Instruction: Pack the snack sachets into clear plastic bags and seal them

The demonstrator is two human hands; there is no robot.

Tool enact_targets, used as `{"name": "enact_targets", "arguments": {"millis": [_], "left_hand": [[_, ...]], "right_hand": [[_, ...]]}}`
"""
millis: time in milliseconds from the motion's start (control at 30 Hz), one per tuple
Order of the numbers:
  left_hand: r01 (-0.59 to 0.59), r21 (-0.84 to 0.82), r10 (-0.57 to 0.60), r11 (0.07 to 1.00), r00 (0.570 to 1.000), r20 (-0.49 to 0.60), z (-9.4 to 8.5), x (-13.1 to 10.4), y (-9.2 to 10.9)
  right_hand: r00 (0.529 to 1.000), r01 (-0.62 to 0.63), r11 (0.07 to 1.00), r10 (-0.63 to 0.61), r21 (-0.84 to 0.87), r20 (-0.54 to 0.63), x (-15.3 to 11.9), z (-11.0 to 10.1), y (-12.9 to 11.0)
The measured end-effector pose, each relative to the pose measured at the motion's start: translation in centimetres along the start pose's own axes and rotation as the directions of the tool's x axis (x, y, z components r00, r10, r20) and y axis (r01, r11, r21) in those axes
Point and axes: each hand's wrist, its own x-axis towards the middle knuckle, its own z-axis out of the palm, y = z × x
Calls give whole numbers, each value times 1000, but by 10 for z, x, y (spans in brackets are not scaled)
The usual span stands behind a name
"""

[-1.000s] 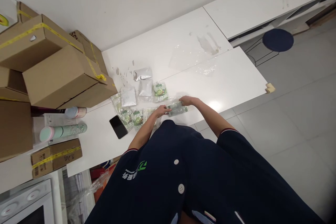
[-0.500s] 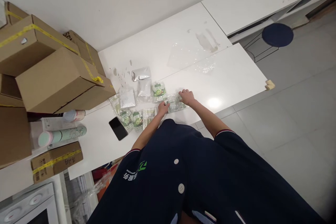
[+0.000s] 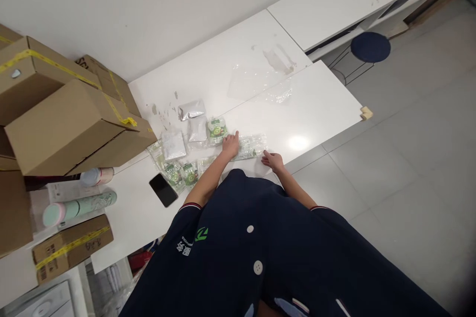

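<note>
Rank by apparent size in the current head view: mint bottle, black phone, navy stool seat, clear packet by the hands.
Largest to smallest:
1. Mint bottle
2. Navy stool seat and clear packet: too close to rank; left hand partly covers the packet
3. Black phone

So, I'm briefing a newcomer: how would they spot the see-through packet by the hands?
On the white table, look right of the cardboard boxes to the packets. At that group's right end, a see-through packet lies between the left hand and right hand. It alone of the packets lies right of the left hand.
</note>
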Motion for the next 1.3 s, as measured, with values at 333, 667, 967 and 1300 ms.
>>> {"name": "enact_targets", "arguments": {"millis": [333, 667, 967, 1300], "left_hand": [[340, -335, -287, 878, 937, 200, 31, -36, -10], [220, -920, -263, 323, 955, 136, 44, -67, -15], [300, -928, -468, 220, 867, 169, 26, -69, -7], [262, -960, -85, 102, 963, 254, 0, -80, 11]], "right_hand": [[994, 95, 983, -84, -158, 75, 9, 28, -6], [941, 271, 960, -251, -63, 228, 3, 49, -18], [812, 567, 815, -530, -118, 242, -14, 34, -43], [736, 471, 882, -386, -10, 556, -11, 27, -57]]}}
